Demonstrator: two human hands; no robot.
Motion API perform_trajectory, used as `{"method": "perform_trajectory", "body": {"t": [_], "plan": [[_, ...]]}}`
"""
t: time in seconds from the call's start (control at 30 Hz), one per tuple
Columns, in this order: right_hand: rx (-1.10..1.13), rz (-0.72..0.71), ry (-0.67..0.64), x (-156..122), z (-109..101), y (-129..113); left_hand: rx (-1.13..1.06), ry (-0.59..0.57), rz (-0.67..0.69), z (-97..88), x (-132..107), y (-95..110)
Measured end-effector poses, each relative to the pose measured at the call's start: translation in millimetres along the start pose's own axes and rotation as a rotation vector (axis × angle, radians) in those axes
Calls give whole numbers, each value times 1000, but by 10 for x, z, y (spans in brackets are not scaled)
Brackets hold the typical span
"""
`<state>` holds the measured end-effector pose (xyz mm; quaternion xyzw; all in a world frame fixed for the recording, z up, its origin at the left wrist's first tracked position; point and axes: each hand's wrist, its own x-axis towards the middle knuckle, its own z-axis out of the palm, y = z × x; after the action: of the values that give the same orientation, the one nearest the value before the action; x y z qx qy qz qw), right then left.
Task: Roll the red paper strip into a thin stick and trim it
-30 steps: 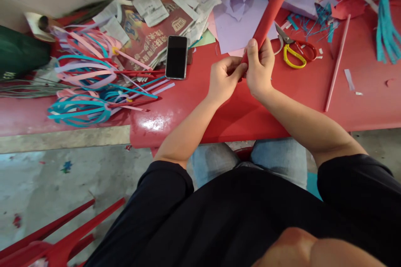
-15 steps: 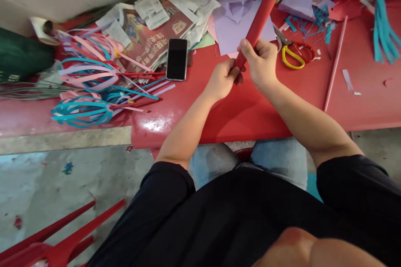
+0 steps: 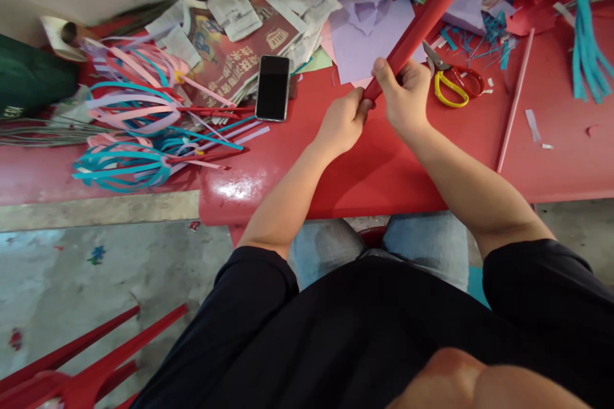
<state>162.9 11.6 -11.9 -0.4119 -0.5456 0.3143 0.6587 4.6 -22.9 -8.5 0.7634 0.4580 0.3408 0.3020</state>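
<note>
A long roll of red paper (image 3: 434, 5) slants from my hands up toward the top right edge. My right hand (image 3: 405, 99) is wrapped round its lower end, thumb lying along the roll. My left hand (image 3: 341, 128) pinches the very tip of the roll just left of the right hand. Both hands hover just above the red table (image 3: 384, 169).
A black phone (image 3: 272, 87) lies on newspapers (image 3: 230, 45) to the left. Looped paper-strip decorations (image 3: 134, 121) fill the left side. Yellow-and-red scissors (image 3: 453, 80), a thin pink paper stick (image 3: 514, 99), lilac paper (image 3: 364, 35) and teal strips (image 3: 588, 45) lie to the right.
The roll has tilted more to the right, its far end swinging rightward. Both hands kept their grip on its lower end and barely shifted.
</note>
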Motion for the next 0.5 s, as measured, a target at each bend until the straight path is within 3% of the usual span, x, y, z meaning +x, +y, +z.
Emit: {"method": "perform_trajectory", "body": {"t": [0.1, 0.27, 0.5], "plan": [[58, 74, -85, -33, 29, -27, 25, 43, 19, -10, 8, -6], [143, 107, -353, 130, -108, -70, 92, 72, 10, -55, 28, -74], [23, 43, -272, 85, -92, -119, 137, 56, 12, -46, 13, -27]]}}
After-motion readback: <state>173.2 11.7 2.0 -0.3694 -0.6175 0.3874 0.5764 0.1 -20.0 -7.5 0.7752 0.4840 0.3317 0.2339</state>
